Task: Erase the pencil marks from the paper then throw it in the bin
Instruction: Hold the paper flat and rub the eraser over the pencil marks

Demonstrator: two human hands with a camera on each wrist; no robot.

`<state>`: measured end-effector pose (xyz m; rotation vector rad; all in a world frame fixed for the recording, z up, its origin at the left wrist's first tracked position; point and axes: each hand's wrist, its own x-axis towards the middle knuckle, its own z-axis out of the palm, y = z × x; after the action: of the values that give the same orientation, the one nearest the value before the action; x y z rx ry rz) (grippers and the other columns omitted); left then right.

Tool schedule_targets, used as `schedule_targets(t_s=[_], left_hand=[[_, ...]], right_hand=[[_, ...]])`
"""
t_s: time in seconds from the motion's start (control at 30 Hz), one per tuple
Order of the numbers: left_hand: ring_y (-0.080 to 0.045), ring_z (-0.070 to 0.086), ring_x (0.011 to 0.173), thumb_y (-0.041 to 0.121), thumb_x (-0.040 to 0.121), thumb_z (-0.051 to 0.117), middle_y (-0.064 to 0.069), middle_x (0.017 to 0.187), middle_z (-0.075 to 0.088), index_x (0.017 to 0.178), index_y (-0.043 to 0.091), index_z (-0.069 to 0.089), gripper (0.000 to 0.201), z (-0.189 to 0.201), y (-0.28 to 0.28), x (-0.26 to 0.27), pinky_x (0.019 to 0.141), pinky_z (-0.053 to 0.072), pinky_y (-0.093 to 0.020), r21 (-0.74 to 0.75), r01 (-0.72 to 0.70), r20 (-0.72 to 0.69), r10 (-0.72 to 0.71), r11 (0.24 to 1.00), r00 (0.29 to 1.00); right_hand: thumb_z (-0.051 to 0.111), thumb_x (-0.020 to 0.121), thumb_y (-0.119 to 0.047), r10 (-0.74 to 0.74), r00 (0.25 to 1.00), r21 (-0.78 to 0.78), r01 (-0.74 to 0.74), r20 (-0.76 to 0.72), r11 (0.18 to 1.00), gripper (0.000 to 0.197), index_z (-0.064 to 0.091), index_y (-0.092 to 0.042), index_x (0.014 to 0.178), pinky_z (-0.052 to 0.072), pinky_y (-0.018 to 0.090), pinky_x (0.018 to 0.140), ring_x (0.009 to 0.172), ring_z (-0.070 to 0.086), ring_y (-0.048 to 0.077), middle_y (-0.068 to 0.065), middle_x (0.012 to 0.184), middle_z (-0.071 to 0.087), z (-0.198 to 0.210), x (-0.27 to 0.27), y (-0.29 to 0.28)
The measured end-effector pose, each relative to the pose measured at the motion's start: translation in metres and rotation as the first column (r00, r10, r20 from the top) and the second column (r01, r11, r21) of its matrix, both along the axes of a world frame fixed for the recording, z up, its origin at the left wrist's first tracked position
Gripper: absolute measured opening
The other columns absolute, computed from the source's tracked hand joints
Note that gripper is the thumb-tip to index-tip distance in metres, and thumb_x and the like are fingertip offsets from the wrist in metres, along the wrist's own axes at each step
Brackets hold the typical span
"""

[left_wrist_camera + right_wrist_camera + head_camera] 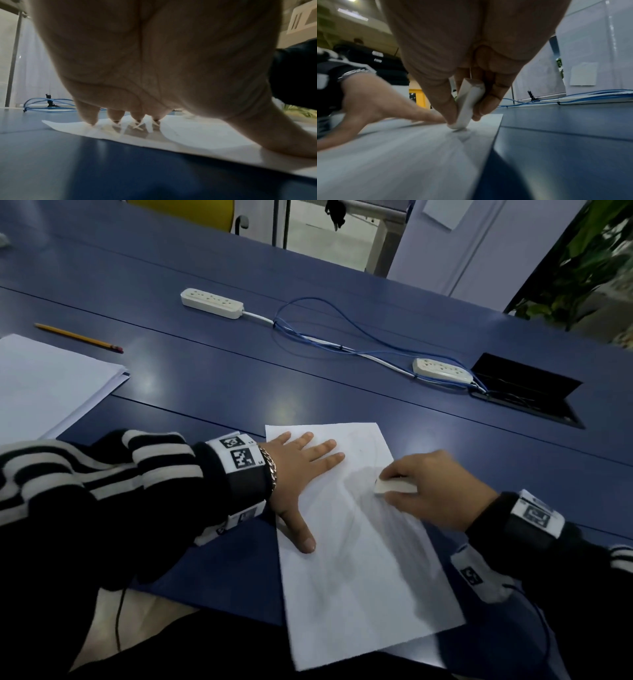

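Observation:
A white sheet of paper (359, 559) with faint pencil marks lies on the blue table (222, 378), its near end past the table edge. My left hand (301, 470) lies flat on the sheet's upper left part, fingers straight and spread, thumb (283, 142) pressing the paper (197, 136). My right hand (435, 491) pinches a white eraser (394, 487) between thumb and fingers. In the right wrist view the eraser (467, 105) stands tilted with its lower tip touching the paper (402, 155) near the right edge. No bin shows in any view.
A stack of white paper (44, 385) lies at the left, with a yellow pencil (78, 337) beyond it. Two white power strips (212, 302) (442, 369) joined by blue cables (342, 337) cross the table's far part. An open black cable hatch (527, 392) sits at the right.

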<state>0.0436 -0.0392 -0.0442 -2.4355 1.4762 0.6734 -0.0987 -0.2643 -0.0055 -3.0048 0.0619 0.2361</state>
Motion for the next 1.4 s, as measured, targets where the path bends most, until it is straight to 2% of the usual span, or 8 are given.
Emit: schedule_targets(t_s=[0.17,0.4,0.6,0.77,0.97,1.1,1.3,1.4], left_hand=[[-0.039,-0.029,0.156,0.096,0.045,0.076,-0.001,0.169,-0.036,0.161,0.039,-0.028,0.166,0.020,-0.001,0.034,0.126,-0.012,-0.061,0.046,0.000,0.149,-0.007,0.999,0.989],[-0.028,-0.023,0.160,0.091,0.066,0.069,0.003,0.172,-0.031,0.165,0.030,-0.020,0.147,0.022,-0.014,0.002,0.130,-0.004,-0.055,0.044,0.103,0.004,-0.103,0.994,0.995],[-0.026,-0.016,0.162,0.090,0.078,0.057,0.001,0.175,-0.023,0.168,0.020,-0.010,0.132,0.012,-0.034,-0.002,0.131,-0.002,-0.050,-0.108,0.016,0.000,-0.016,0.994,1.000],[-0.027,-0.005,0.163,0.079,0.093,0.052,-0.002,0.177,-0.012,0.170,0.021,-0.002,0.111,0.011,-0.046,0.011,0.131,0.004,-0.051,-0.115,0.027,0.016,-0.026,0.993,1.000],[-0.031,0.016,0.159,0.082,0.098,0.016,-0.005,0.177,0.005,0.170,0.028,0.003,0.091,0.000,-0.021,-0.001,0.128,0.017,-0.047,-0.135,-0.005,0.154,0.026,0.991,0.988],[-0.029,0.037,0.141,0.083,0.070,-0.021,-0.002,0.163,0.032,0.168,0.024,0.013,0.119,0.007,0.004,-0.023,0.112,0.031,-0.045,-0.101,-0.032,0.273,0.059,0.994,0.960],[-0.026,0.031,0.138,0.088,0.072,-0.007,-0.003,0.148,0.034,0.161,0.019,0.028,0.118,0.023,0.027,-0.079,0.115,0.029,-0.046,-0.063,0.003,0.199,0.009,0.998,0.980],[-0.024,0.024,0.146,0.091,0.088,0.019,-0.002,0.155,0.025,0.158,0.024,0.034,0.097,0.029,0.042,-0.095,0.121,0.025,-0.046,-0.088,0.024,0.068,-0.018,0.996,0.998]], right_hand=[[0.068,0.085,-0.040,0.055,0.998,0.020,-0.056,0.026,0.998,0.029,0.071,-0.027,0.110,0.053,0.031,0.087,0.096,0.066,0.013,-0.011,0.105,0.073,-0.008,-0.023,-0.002],[0.063,0.080,-0.041,0.101,0.994,0.027,-0.100,-0.039,0.995,0.029,0.070,-0.030,0.106,0.048,0.023,0.083,0.089,0.063,0.007,-0.015,0.100,0.071,0.003,-0.020,0.001],[0.074,0.078,-0.033,-0.059,0.993,0.064,0.053,0.100,0.997,0.026,0.073,-0.031,0.103,0.046,0.027,0.082,0.092,0.064,0.015,-0.008,0.098,0.070,0.013,0.018,-0.018],[0.070,0.082,-0.042,-0.185,0.974,0.075,0.176,0.130,0.982,0.023,0.073,-0.024,0.096,0.050,0.031,0.079,0.089,0.066,0.019,-0.007,0.092,0.073,0.015,0.022,-0.021],[0.059,0.090,-0.044,-0.002,1.000,0.051,0.002,-0.015,0.999,0.026,0.064,-0.028,0.111,0.048,0.033,0.088,0.101,0.060,0.018,-0.006,0.108,0.065,-0.006,-0.041,0.039],[0.060,0.092,-0.035,-0.136,0.990,-0.002,0.136,0.027,0.991,0.022,0.063,-0.024,0.111,0.047,0.036,0.087,0.104,0.059,0.024,-0.002,0.108,0.064,-0.011,-0.035,0.008],[0.061,0.090,-0.032,-0.131,0.991,-0.092,0.130,-0.005,0.987,0.024,0.065,-0.025,0.113,0.044,0.033,0.086,0.109,0.057,0.023,-0.003,0.111,0.065,-0.004,-0.014,-0.021],[0.064,0.088,-0.036,-0.077,0.995,-0.085,0.071,-0.064,0.994,0.022,0.066,-0.029,0.109,0.047,0.029,0.086,0.106,0.057,0.016,-0.010,0.108,0.065,0.002,-0.023,-0.017]])
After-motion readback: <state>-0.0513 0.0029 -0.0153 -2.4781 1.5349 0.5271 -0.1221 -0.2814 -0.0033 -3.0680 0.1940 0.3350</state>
